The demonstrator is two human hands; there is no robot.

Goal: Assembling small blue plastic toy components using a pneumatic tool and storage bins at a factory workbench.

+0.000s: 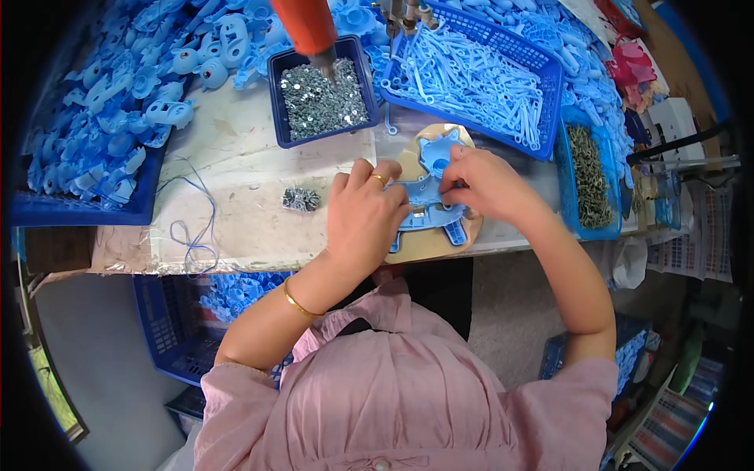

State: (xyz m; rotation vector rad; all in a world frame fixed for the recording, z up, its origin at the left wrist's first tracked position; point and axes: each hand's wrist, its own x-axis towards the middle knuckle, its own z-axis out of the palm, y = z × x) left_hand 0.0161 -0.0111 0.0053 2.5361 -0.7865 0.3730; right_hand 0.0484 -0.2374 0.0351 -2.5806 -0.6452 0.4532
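Observation:
A light blue plastic toy shell (424, 191), shaped like an animal with ears and legs, lies on a brown board (473, 229) near the table's front edge. The curled fingers of my left hand (363, 210) grip the shell's left side. Over its right part, my right hand (488, 187) is closed with thumb and fingertips together against the shell; whatever they pinch is too hidden to name. A small clump of dark metal pieces (301, 199) lies left of my left hand.
Behind the board stand a dark blue bin (320, 141) of small metal fasteners and a basket (552, 94) of blue plastic links. An orange tool (305, 27) hangs above the bin. At right is a blue tray (567, 192) of screws. Blue parts (126, 102) heap at left, near loose string (210, 212).

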